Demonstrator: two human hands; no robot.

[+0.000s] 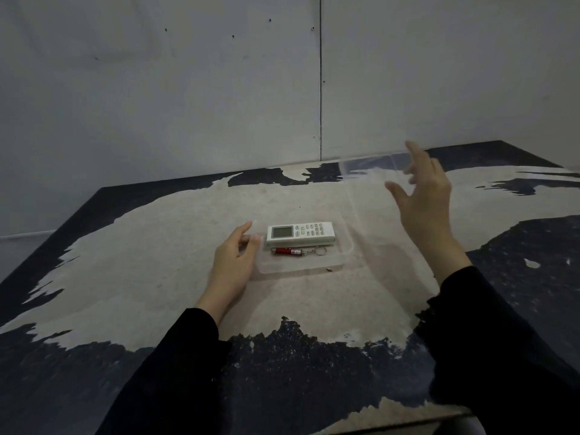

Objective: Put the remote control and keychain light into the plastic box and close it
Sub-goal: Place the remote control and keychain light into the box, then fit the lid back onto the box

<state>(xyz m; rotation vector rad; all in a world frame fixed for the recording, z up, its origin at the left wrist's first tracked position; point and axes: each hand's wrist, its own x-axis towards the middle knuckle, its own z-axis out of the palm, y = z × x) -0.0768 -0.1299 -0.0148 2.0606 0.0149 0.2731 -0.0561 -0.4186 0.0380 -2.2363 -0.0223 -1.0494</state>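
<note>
The left hand [233,259] lies low, palm inward, fingers loosely curled with thumb and forefinger in a light grip. The right hand [422,196] is raised higher and further forward, fingers spread wide and upright, palm facing left. Both forearms wear dark sleeves [175,365].
</note>
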